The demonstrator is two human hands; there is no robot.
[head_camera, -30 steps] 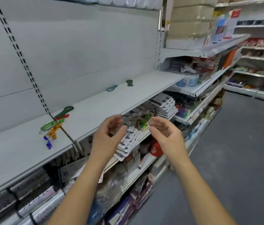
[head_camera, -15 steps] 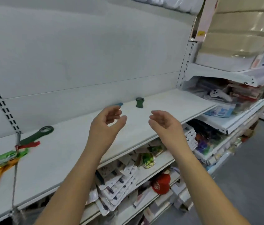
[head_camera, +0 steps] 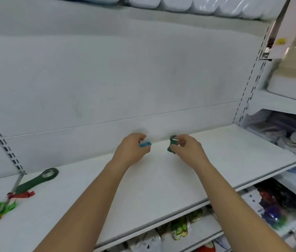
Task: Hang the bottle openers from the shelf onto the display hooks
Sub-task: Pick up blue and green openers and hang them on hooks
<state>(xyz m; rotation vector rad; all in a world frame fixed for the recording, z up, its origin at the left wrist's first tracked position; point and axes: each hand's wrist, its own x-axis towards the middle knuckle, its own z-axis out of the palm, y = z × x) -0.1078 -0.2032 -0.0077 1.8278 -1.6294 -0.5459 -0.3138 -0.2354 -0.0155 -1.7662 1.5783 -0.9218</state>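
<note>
At the back of the shelf (head_camera: 216, 160), the left hand (head_camera: 131, 151) pinches a blue bottle opener (head_camera: 145, 144) and the right hand (head_camera: 189, 151) pinches a green bottle opener (head_camera: 170, 147). Both look small, light and stiff; holding the body should leave the hole free for the display hook (head_camera: 17, 180).

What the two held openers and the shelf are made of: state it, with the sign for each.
Blue opener: probably plastic or a plastic coat; flat, even colour, no shine. Dark green opener: likely the same matte covering, with a pale, perhaps metal, ring at its top. Shelf: seemingly painted sheet metal; smooth pale face, thin edge.
</note>
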